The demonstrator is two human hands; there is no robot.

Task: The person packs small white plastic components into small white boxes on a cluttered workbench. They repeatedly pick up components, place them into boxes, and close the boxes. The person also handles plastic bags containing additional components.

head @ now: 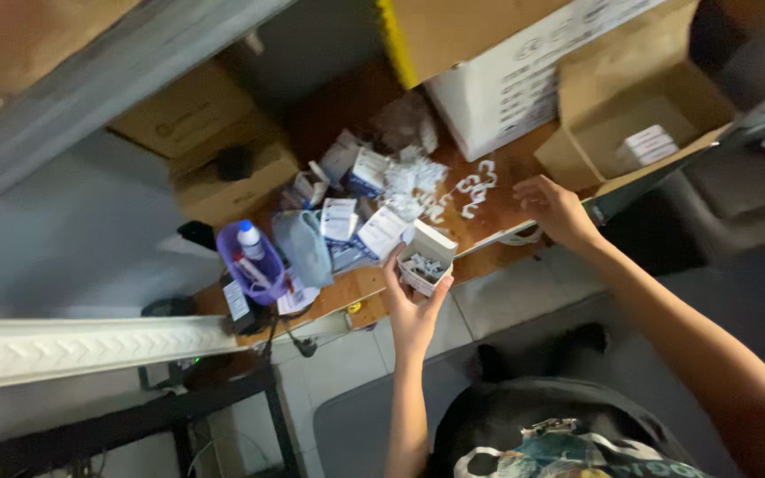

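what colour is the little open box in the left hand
White, a small open cardboard box with small pale pieces inside, held in the left hand; head view.

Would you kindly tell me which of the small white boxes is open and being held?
The small white box in the left hand, flap up with small white parts inside. The other small boxes lie on the wooden table, unheld.

Matt cardboard small box [427, 257], glossy purple plastic cup [254, 265], worn wooden table [489, 257]

head camera, steep downward tilt, near table [489, 168]
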